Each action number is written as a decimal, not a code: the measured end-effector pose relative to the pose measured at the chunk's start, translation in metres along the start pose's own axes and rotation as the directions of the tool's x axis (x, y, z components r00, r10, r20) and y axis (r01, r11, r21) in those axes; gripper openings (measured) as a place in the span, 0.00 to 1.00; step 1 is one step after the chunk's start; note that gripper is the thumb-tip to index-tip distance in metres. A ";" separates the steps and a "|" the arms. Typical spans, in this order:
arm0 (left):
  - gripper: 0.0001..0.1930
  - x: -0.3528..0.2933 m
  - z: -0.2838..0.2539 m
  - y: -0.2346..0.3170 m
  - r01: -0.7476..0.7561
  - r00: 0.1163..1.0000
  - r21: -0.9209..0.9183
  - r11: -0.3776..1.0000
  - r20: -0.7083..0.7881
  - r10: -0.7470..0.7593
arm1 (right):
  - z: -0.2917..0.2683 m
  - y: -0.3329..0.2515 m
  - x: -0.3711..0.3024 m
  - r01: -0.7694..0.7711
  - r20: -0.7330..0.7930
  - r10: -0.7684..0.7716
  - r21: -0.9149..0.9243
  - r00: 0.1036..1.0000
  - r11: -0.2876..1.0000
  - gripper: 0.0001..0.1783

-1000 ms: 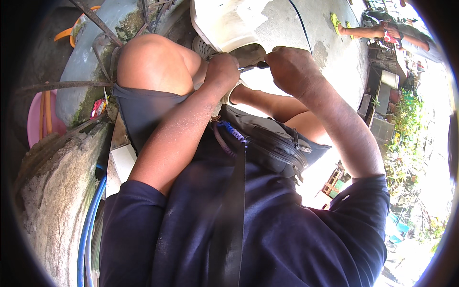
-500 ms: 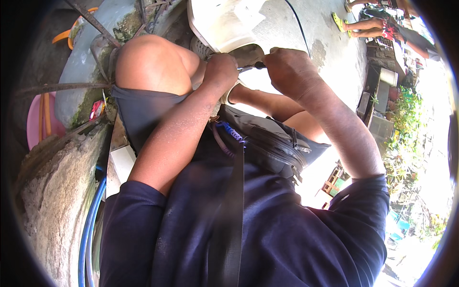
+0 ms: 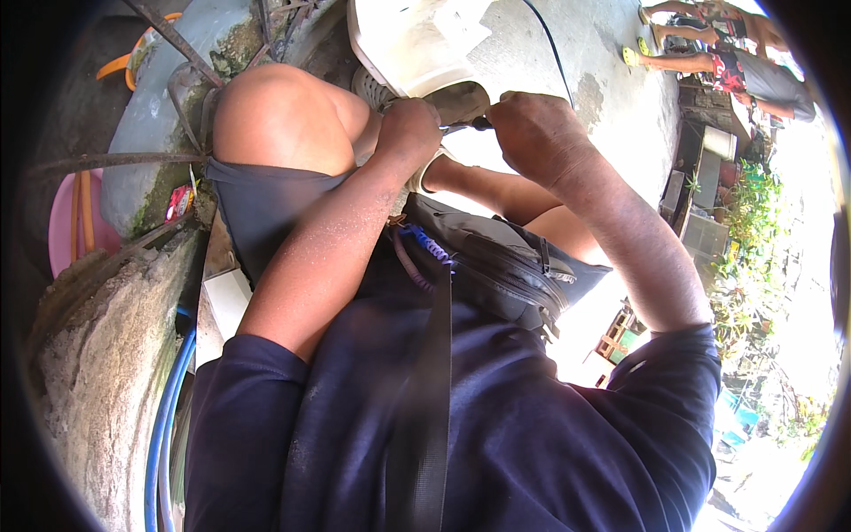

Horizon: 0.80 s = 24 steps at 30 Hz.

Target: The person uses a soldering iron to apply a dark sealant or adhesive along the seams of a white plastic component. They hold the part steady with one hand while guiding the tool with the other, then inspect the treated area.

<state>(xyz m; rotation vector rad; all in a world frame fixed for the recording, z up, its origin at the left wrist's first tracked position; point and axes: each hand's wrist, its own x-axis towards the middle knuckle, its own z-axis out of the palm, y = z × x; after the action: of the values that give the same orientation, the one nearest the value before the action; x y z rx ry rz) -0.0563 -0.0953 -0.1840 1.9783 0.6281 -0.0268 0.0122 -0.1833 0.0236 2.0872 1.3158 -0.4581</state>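
Note:
My left hand (image 3: 409, 131) is closed, its knuckles up, above the gap between my knees. My right hand (image 3: 537, 135) is closed too, a short way to its right and at about the same height. A thin black object (image 3: 481, 122) with a pale, shiny stretch spans the space between them. Its black end goes into my right fist, while the other end reaches my left fingers. My hands cover most of it, so its kind does not show. Just beyond them stands a white plastic piece (image 3: 377, 31) like a chair or stool, with a rounded opening.
A black waist bag (image 3: 496, 257) lies across my lap. Rusty metal bars (image 3: 115, 163) and a pink basin (image 3: 64, 222) are at the left, above a blue hose (image 3: 168, 417). A dark cable (image 3: 554, 49) crosses the floor. People (image 3: 727, 75) stand far right, near plants (image 3: 753, 230).
The people at the far upper right have shifted and show more fully. My two hands and the thin object stay almost where they were.

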 end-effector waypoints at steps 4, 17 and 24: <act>0.08 0.000 0.000 0.001 0.000 1.000 0.023 1.000 0.011 -0.001 | 0.001 -0.002 -0.001 0.008 0.022 -0.008 -0.001 1.000 1.000 0.10; 0.08 -0.001 -0.003 0.003 -0.038 0.998 0.099 0.994 0.055 0.032 | 0.001 -0.003 -0.002 0.014 0.021 -0.014 -0.002 1.000 1.000 0.10; 0.08 -0.001 -0.003 0.003 -0.039 0.998 0.113 0.993 0.050 0.033 | -0.001 -0.002 0.000 -0.003 0.060 0.004 -0.018 0.998 1.000 0.10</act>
<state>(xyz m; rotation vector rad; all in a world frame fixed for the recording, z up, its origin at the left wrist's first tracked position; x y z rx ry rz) -0.0566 -0.0945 -0.1802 2.0926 0.5707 -0.0893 0.0100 -0.1819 0.0236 2.0450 1.2773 -0.5015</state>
